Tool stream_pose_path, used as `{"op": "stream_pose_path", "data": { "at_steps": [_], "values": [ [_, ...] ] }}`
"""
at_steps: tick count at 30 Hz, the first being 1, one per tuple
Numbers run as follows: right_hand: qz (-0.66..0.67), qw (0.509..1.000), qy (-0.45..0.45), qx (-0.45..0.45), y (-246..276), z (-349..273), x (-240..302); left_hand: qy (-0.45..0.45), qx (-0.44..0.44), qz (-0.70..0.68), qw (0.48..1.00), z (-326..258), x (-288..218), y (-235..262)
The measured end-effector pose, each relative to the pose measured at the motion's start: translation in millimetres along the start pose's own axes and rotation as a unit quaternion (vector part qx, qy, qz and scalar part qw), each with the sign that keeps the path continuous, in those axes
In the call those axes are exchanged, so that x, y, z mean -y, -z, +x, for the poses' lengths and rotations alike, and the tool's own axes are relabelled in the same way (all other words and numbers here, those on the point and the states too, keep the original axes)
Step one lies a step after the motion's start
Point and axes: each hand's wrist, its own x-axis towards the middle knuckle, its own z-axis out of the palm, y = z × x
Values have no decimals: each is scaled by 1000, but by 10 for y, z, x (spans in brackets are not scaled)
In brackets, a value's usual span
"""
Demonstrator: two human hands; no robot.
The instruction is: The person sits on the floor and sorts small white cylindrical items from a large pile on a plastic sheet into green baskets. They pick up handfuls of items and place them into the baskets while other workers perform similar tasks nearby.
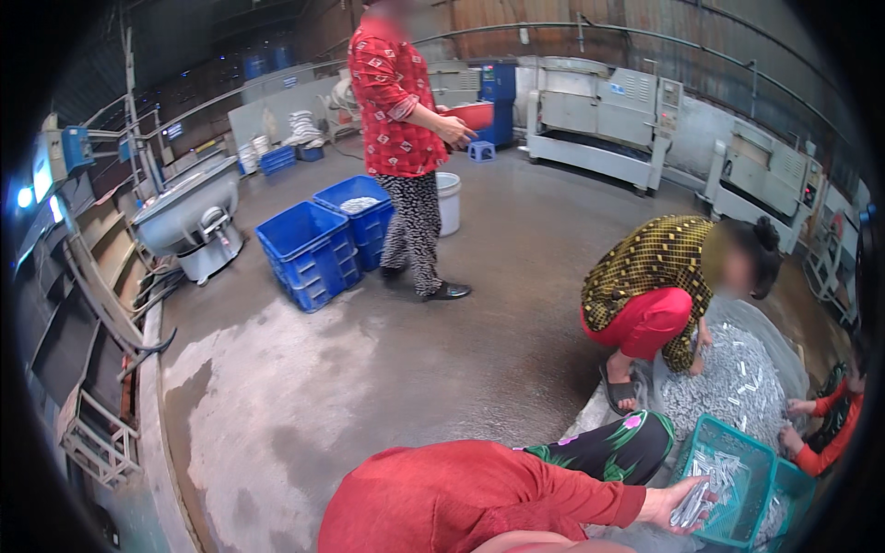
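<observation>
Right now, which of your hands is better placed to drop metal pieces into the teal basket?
Probably the right. The right hand grips a bundle of metal pieces directly over the teal basket. The left hand is out of view.

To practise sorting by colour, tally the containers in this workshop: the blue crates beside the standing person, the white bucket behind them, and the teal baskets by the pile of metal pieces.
Blue crates: 2
White bucket: 1
Teal baskets: 2
Total: 5
</observation>
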Motion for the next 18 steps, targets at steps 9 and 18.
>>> {"op": "stream_pose_path", "data": {
  "at_steps": [9,18],
  "values": [
    [42,998,23,28,-303,231,383,7,-27,26,999,-75,7,86],
    [62,997,33,23,-259,396,472,-6,13,16,1000,-216,-168,-183]
  ]
}}
